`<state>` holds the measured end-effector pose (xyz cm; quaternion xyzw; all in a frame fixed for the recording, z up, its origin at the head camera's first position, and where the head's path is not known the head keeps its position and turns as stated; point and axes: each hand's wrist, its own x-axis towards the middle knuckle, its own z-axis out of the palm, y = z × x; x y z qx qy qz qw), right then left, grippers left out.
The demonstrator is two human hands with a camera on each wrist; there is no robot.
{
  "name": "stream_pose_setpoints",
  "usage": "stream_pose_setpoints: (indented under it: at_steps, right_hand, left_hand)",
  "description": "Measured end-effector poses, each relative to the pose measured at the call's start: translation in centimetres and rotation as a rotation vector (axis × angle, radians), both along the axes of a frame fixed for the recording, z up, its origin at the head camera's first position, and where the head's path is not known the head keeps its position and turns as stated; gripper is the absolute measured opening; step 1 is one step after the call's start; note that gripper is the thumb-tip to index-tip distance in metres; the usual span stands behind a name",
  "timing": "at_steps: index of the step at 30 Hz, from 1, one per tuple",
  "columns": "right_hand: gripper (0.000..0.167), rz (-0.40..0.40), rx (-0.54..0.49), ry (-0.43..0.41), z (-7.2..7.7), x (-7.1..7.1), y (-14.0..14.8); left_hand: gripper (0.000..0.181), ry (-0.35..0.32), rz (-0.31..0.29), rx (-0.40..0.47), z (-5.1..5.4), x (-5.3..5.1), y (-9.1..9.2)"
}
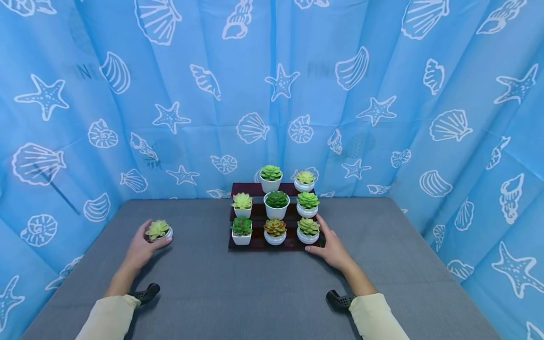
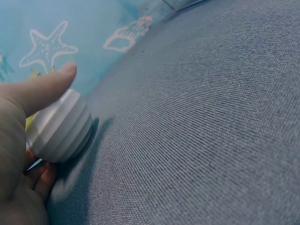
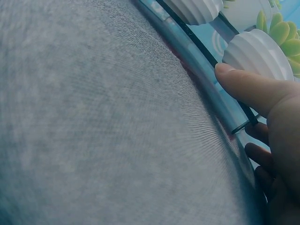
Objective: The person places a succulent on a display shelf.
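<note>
At the left of the table, my left hand grips a small potted succulent, yellow-green in a white pot. The left wrist view shows that pot with slanting ridges, the thumb across its upper side and fingers beneath; the plant is mostly hidden. My right hand is round the front right potted succulent on a dark tiered stand. In the right wrist view the thumb lies against that ridged white pot, while the other fingers curl by the stand's corner; the index finger's contact is hidden.
Several other potted succulents fill the stand's tiers, among them a reddish one at front middle and a dark green one behind it. Grey cloth covers the table. A blue shell-patterned curtain surrounds its back and sides.
</note>
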<state>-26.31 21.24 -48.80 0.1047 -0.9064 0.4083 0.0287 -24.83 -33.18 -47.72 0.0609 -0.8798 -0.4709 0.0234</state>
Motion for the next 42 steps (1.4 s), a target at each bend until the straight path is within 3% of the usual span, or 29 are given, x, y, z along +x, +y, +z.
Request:
stream_pose_setpoints:
  at_steps: [10,27,42]
  right_hand:
    - [0.101,0.009,-0.005,0.008,0.1,0.0,0.0]
    - [0.101,0.007,0.0,0.019,0.0,0.0,-0.1]
    - [0.102,0.007,-0.01,0.019,-0.2,-0.1,0.1]
  left_hand:
    - [0.102,-0.017,0.055,0.006,0.3,0.1,0.3]
    - [0.099,-0.033,0.139,0.028,0.0,0.0,0.6]
    - [0.094,-0.013,0.153,-0.015,-0.3,-0.4,0.9]
